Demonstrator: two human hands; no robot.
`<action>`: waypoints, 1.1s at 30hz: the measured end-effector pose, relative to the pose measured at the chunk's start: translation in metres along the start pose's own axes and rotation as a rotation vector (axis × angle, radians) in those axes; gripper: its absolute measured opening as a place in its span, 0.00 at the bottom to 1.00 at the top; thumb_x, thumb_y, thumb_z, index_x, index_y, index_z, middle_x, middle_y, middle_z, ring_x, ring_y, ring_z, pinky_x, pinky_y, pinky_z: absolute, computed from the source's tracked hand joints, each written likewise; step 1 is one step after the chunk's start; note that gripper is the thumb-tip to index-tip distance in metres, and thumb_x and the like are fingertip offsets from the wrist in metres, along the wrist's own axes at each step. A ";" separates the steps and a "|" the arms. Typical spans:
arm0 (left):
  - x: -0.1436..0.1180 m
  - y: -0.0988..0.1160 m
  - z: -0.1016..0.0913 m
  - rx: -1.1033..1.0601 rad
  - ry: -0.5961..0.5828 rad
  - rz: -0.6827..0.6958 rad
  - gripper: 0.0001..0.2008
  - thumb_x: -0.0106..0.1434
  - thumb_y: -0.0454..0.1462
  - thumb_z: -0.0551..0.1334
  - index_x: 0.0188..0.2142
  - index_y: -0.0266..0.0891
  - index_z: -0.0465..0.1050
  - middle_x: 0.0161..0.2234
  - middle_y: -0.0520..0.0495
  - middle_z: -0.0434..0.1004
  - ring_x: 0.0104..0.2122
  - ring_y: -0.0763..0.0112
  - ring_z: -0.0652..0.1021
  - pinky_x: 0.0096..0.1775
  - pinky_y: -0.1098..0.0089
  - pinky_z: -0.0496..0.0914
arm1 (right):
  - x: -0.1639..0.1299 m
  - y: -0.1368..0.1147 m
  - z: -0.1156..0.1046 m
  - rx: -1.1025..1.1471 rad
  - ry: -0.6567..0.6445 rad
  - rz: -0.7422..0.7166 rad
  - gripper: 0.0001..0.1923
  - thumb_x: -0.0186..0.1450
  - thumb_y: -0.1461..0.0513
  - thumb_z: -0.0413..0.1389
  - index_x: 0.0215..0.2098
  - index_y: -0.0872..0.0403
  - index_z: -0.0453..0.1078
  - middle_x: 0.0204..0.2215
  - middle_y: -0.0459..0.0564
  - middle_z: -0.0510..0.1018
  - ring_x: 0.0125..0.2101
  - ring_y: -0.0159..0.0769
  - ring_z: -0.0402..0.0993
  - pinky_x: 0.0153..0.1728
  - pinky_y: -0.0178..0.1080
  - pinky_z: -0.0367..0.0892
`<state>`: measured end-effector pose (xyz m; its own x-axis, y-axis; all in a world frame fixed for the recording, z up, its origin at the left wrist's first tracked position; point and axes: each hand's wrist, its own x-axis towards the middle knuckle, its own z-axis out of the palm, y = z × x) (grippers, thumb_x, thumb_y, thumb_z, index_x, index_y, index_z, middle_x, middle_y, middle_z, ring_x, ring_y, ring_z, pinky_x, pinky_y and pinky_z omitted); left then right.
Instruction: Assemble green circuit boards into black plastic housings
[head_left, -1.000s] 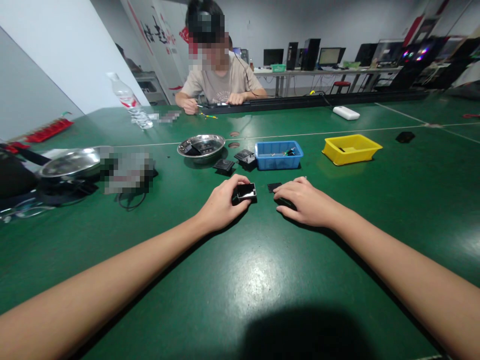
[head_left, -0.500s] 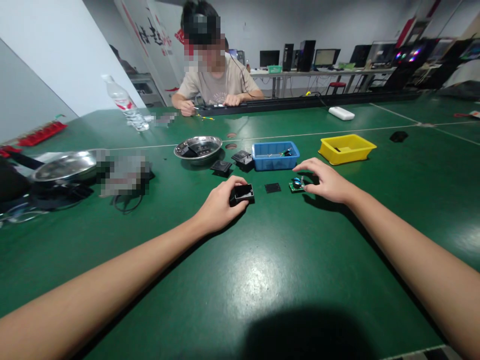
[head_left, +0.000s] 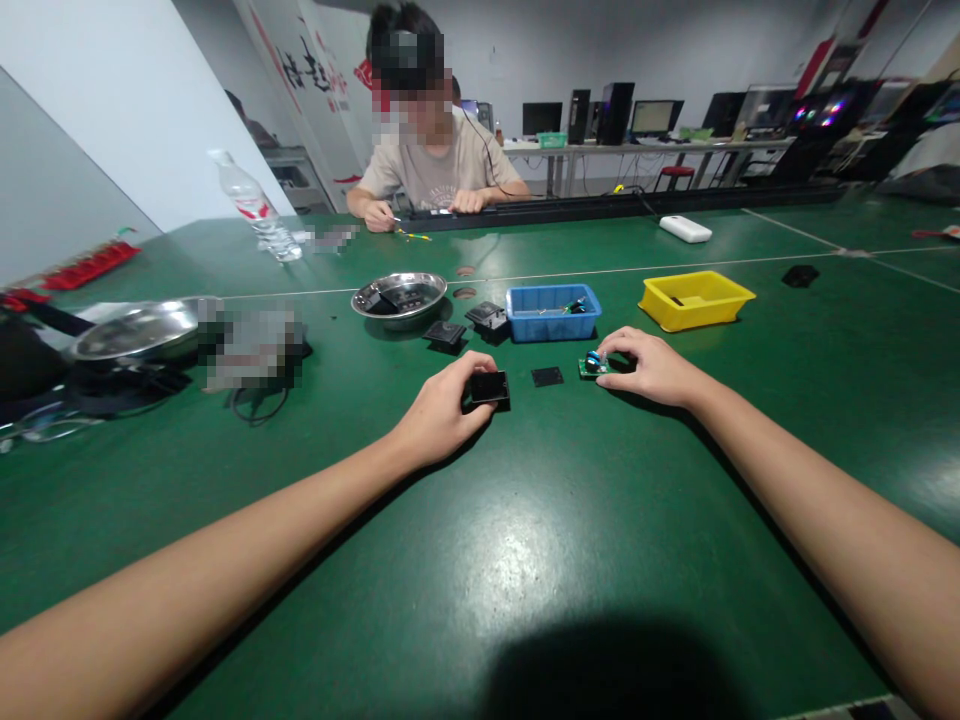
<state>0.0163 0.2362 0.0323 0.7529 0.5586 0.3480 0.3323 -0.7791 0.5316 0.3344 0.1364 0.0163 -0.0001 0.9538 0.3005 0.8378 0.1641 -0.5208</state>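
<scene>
My left hand (head_left: 437, 412) grips a small open-topped black plastic box (head_left: 492, 390) by its left side, thumb in front and fingers behind. The box's opening faces up and its inside looks dark. To the right of it lies a thin flat black plate (head_left: 547, 376). Past that plate, a green circuit board (head_left: 587, 369) carrying a blue wound part sits at the fingertips of my right hand (head_left: 651, 368). Thumb and fingers are closed about the board's right side, and it appears to rest on the table.
Behind the hands stand a blue bin (head_left: 553, 325) with small parts, a yellow bin (head_left: 697, 313), a steel bowl (head_left: 399, 318) and two black housings (head_left: 445, 335). A person (head_left: 431, 165) works across the green table (head_left: 480, 560). A water bottle (head_left: 259, 215) stands far left.
My right hand has moved down and slightly left, its fingers closing onto the circuit board. My left hand and the black box have stayed nearly still.
</scene>
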 end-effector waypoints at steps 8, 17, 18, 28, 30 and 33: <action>-0.001 -0.001 0.002 0.013 0.014 0.031 0.14 0.59 0.32 0.61 0.45 0.41 0.68 0.41 0.48 0.77 0.41 0.65 0.78 0.46 0.64 0.72 | 0.000 -0.001 0.000 0.041 0.023 0.028 0.14 0.56 0.53 0.66 0.36 0.51 0.79 0.43 0.54 0.80 0.45 0.48 0.76 0.50 0.51 0.70; -0.001 -0.001 0.001 0.044 0.024 0.033 0.14 0.57 0.32 0.61 0.45 0.40 0.69 0.42 0.47 0.78 0.42 0.63 0.78 0.48 0.63 0.72 | -0.001 -0.004 0.003 0.095 0.108 0.093 0.16 0.57 0.52 0.64 0.38 0.53 0.80 0.39 0.53 0.81 0.38 0.43 0.76 0.43 0.46 0.70; -0.001 -0.001 0.001 0.042 0.024 0.033 0.14 0.57 0.32 0.61 0.45 0.40 0.69 0.42 0.47 0.78 0.42 0.63 0.78 0.48 0.62 0.72 | -0.001 -0.005 0.003 0.103 0.122 0.101 0.17 0.57 0.51 0.63 0.39 0.53 0.80 0.38 0.53 0.81 0.37 0.42 0.75 0.42 0.46 0.70; -0.001 0.001 0.000 0.028 0.003 0.005 0.14 0.58 0.33 0.62 0.45 0.41 0.69 0.43 0.47 0.78 0.43 0.63 0.78 0.49 0.62 0.72 | -0.001 -0.013 0.003 0.194 0.162 0.131 0.16 0.57 0.51 0.63 0.36 0.55 0.79 0.33 0.51 0.82 0.32 0.38 0.75 0.38 0.42 0.70; -0.001 0.001 0.000 0.029 0.006 0.013 0.14 0.58 0.33 0.62 0.45 0.40 0.69 0.42 0.47 0.78 0.43 0.63 0.78 0.49 0.62 0.72 | -0.001 -0.014 0.004 0.206 0.149 0.142 0.16 0.57 0.51 0.64 0.36 0.55 0.79 0.32 0.51 0.82 0.32 0.39 0.76 0.38 0.42 0.71; -0.001 0.001 0.000 0.030 0.013 0.021 0.14 0.58 0.33 0.61 0.45 0.40 0.69 0.42 0.47 0.78 0.43 0.63 0.78 0.48 0.62 0.72 | -0.001 -0.014 0.004 0.228 0.141 0.154 0.17 0.56 0.51 0.65 0.36 0.55 0.79 0.32 0.51 0.83 0.33 0.39 0.77 0.39 0.43 0.71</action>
<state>0.0161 0.2351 0.0319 0.7525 0.5455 0.3690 0.3335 -0.7988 0.5007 0.3206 0.1338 0.0199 0.2070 0.9299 0.3039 0.6778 0.0877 -0.7300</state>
